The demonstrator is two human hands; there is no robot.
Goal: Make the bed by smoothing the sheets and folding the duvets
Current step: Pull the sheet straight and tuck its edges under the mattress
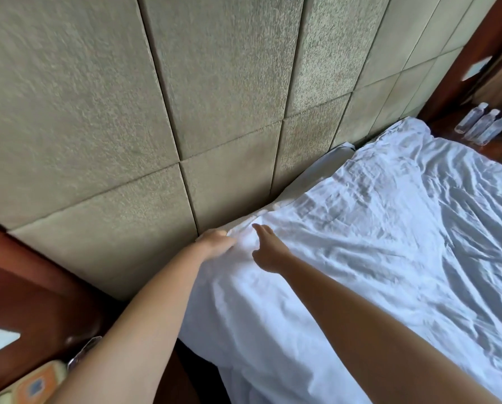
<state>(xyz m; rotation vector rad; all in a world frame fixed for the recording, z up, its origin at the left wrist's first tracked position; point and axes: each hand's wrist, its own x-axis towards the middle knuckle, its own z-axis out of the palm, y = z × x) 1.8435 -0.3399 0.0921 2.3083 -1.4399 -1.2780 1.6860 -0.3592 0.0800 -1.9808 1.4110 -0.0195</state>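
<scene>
A wrinkled white sheet (375, 243) covers the bed and runs up to the padded headboard. At the sheet's near corner by the headboard, my left hand (216, 242) is closed around a bunch of the fabric. My right hand (268, 249) lies just right of it on top of the sheet, fingers apart and pointing toward the headboard, with nothing in it. A strip of bare mattress (319, 173) shows between the sheet's edge and the headboard.
The beige padded headboard (156, 112) fills the upper left. A dark wooden nightstand (25, 301) stands at the lower left with a small object on it. Three clear water bottles (483, 125) stand on the far nightstand at the upper right.
</scene>
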